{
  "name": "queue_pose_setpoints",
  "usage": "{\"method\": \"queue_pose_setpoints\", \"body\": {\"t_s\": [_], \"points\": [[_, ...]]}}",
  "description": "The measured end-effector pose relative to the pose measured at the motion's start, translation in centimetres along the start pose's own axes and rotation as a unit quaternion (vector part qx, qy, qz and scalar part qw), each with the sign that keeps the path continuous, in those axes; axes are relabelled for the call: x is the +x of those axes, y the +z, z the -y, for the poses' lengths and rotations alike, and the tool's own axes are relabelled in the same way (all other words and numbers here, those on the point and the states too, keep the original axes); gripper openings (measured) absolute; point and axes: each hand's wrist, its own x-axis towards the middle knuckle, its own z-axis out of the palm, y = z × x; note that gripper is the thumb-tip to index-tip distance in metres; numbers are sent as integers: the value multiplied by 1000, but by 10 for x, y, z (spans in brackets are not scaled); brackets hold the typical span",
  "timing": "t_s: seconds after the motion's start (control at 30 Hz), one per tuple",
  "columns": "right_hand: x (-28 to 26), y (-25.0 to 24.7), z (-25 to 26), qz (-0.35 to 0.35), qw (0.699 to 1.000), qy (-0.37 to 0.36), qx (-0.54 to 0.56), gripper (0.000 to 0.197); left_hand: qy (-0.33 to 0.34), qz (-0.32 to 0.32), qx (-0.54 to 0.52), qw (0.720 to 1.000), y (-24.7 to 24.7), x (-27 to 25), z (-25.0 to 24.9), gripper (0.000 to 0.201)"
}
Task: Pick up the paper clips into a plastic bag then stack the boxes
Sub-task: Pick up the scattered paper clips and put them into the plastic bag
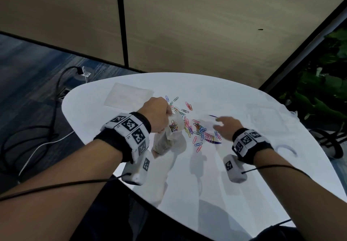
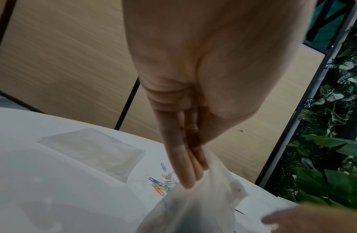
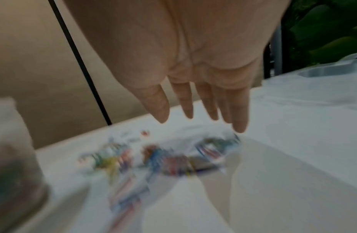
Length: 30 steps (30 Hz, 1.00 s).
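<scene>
Left hand (image 1: 158,115) raised, pinching plastic bag (image 1: 169,133) rim, right hand (image 1: 226,126) spread flat, fingers straight, over paper clips (image 1: 199,128)

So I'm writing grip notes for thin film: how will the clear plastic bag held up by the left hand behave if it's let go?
The clear plastic bag is probably floppy: it creases and sags below the left hand pinching its rim. Likely bottom-heavy, since coloured paper clips sit inside. Released, the mouth would probably collapse and the bag slump onto the white table.
</scene>
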Motion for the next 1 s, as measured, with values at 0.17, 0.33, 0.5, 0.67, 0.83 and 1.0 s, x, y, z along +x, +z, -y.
{"method": "queue_pose_setpoints", "body": {"t_s": [0.17,0.33,0.5,0.67,0.83,1.0], "points": [[9,64,-3,72,997,20,-33,72,2,-2,17,1000,-4,-1,2,31],[14,71,43,39,996,-74,23,76,7,5,26,1000,-3,-1,1,31],[18,79,52,51,966,-196,-158,78,6,9,17,1000,-2,0,2,30],[11,74,63,-55,941,-243,-228,18,3,11,10,1000,0,2,3,31],[18,64,52,-71,984,-144,-72,14,-5,10,0,1000,-1,1,6,29],[18,47,34,4,937,27,348,7,-3,12,4,1000,-3,1,9,29]]}}
